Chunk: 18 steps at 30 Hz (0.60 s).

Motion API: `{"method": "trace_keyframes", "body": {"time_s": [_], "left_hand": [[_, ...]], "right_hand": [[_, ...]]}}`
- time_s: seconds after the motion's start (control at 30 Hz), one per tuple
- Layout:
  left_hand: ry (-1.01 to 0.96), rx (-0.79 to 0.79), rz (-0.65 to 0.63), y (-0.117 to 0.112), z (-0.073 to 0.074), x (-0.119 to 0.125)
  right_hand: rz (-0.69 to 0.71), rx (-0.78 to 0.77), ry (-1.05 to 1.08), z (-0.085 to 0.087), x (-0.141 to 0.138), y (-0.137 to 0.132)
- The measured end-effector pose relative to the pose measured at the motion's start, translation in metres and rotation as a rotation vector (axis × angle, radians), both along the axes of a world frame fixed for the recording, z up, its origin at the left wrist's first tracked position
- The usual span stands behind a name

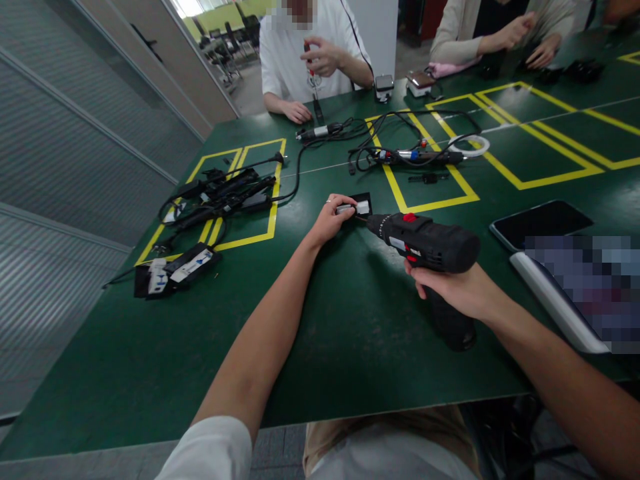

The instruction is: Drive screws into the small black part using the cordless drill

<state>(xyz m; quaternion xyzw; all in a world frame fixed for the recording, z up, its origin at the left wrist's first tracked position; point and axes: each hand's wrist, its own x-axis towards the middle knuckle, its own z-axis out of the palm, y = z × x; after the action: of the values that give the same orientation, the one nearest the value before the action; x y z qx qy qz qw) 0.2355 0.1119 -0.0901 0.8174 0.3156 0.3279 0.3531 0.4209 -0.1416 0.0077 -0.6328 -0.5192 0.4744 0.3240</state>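
My right hand (457,288) grips a black cordless drill (425,243) with red buttons, its bit pointing left. The bit tip meets a small white and silver part (356,208) lying on a small black plate (365,199) on the green table (350,320). My left hand (333,217) pinches that small part and holds it down against the plate. Both of my forearms stretch out over the table from the near edge.
A pile of black adapters and cables (220,193) lies at the left inside yellow tape lines. More cables and tools (410,155) sit mid-table. A phone (540,223) lies at the right. Across the table a person in white (310,53) holds a tool, and another person's hands (525,40) work at the far right.
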Motion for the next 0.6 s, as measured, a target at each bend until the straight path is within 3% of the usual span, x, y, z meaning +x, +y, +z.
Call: {"method": "trace_keyframes", "body": {"time_s": [0.6], "left_hand": [[-0.016,-0.007,0.004,0.0012,-0.003,0.0004]], "right_hand": [[-0.005,-0.004,-0.01,0.0018,-0.0014,0.001]]}}
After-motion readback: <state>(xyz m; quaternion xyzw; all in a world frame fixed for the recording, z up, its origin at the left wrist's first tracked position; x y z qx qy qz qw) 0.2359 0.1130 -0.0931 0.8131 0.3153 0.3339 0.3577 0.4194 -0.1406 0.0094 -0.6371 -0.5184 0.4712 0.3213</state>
